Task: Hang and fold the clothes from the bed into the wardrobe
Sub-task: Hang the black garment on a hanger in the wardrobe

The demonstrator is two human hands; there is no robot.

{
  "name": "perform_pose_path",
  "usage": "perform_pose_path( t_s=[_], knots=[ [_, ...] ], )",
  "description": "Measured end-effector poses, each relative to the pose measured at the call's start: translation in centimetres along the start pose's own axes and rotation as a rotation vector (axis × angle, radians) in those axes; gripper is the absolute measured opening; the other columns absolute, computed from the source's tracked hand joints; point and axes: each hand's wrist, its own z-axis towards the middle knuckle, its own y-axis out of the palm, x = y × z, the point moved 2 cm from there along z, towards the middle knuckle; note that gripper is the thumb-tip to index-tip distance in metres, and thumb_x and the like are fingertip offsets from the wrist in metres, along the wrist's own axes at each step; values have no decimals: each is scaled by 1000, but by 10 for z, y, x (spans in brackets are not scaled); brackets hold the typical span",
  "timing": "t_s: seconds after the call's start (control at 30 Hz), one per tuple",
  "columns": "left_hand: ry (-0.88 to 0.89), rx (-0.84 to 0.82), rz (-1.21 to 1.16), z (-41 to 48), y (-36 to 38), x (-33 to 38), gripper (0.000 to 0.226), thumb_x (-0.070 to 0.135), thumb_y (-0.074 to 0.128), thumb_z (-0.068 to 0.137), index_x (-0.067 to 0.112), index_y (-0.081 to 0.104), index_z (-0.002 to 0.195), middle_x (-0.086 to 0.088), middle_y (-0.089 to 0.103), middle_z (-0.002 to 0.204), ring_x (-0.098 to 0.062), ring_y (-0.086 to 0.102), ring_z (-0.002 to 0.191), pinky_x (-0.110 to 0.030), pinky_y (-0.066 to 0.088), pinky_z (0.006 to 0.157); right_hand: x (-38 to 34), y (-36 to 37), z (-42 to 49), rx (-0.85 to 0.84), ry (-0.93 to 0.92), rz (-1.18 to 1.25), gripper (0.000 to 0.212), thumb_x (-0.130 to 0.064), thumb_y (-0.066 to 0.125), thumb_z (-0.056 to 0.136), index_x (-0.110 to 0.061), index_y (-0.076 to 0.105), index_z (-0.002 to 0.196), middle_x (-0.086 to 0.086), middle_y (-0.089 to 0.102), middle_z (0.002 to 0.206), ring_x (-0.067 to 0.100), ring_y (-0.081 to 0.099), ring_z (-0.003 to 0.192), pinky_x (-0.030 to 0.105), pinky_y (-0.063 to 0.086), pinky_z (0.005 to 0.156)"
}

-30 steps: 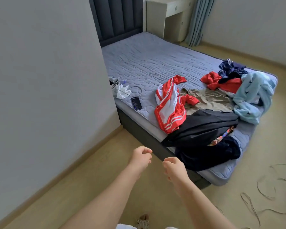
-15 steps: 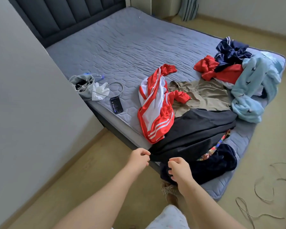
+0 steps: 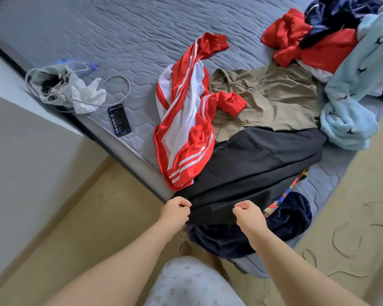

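A pile of clothes lies on the grey bed [image 3: 119, 36]. It holds a red and white striped jacket [image 3: 184, 129], a khaki shirt [image 3: 274, 100], a red garment [image 3: 307, 47], a navy garment [image 3: 341, 16] and a light blue fleece [image 3: 358, 96]. A black garment [image 3: 252, 164] lies spread over the bed's near edge, on top of a dark navy piece [image 3: 292, 217]. My left hand [image 3: 177, 209] pinches the black garment's near left corner. My right hand [image 3: 248, 214] has its fingers curled on the same near hem, a little to the right.
A phone [image 3: 119, 120] lies on the bed's left part, beside a grey pouch with a cable and a crumpled tissue [image 3: 71, 89]. A grey wall [image 3: 20, 162] stands at the left. Loose cords [image 3: 352, 235] lie on the beige floor at the right.
I have stepped closer to the bed and my view has tilted down. Both hands went forward from above the floor to the black garment's near edge.
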Motion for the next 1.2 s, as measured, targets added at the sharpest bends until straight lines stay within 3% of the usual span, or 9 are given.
perform_pose_path(
  t_s=[0.13,0.2,0.33,0.47,0.63,0.8,0.97,1.07,1.2],
  knots=[
    [17,-15,132,36,23,7,24,8,45,90,27,58,83,-3,64,101,-18,62,83,-28,52,76,8,0,28,-11,44,-13,13,-13,43,92,-17,52,101,-1,56,86,20,53,85,30,42,72],
    [63,-28,269,50,36,14,20,13,47,91,27,59,98,0,61,113,-19,58,101,-29,48,86,10,0,44,-3,71,0,16,-15,44,91,-18,53,103,2,59,94,23,55,94,34,44,81],
    [319,-125,455,67,64,25,55,34,52,92,27,28,142,1,22,149,-19,27,136,-33,31,106,18,2,67,53,131,58,23,-18,46,90,-17,55,111,8,62,107,29,57,104,42,48,90],
    [409,-212,629,98,90,35,81,47,53,89,32,1,148,0,-6,156,-22,7,144,-39,17,114,31,5,84,67,145,90,27,-16,43,94,-18,48,121,3,57,108,19,57,88,39,51,86],
    [404,5,1107,122,118,40,74,24,54,93,23,5,148,-17,37,135,-31,44,118,-35,42,83,45,12,95,110,153,131,26,-13,43,93,-20,47,118,-2,57,97,21,58,92,42,51,89],
    [493,-91,865,125,97,49,22,18,46,95,16,45,116,-10,53,111,-32,54,100,-36,39,73,44,15,86,138,182,247,21,-13,43,95,-21,46,114,-2,55,91,22,58,91,42,51,89],
    [513,-294,525,81,50,66,6,21,57,90,19,52,93,6,50,74,-16,50,75,-29,40,69,20,7,49,149,220,534,22,-33,39,100,-21,46,117,5,55,112,21,56,97,35,48,86],
    [487,-433,282,36,28,85,16,14,62,85,23,52,77,5,47,68,-12,45,67,-24,38,65,-4,-10,25,151,280,848,48,-47,33,98,-23,35,140,3,50,129,25,54,111,38,45,90],
    [615,-586,310,-33,5,115,17,10,64,82,23,54,76,7,46,67,-9,43,63,-25,36,65,-38,-38,-11,70,235,1043,52,-56,42,91,-27,41,135,0,53,131,25,53,114,45,41,90]
  ],
)
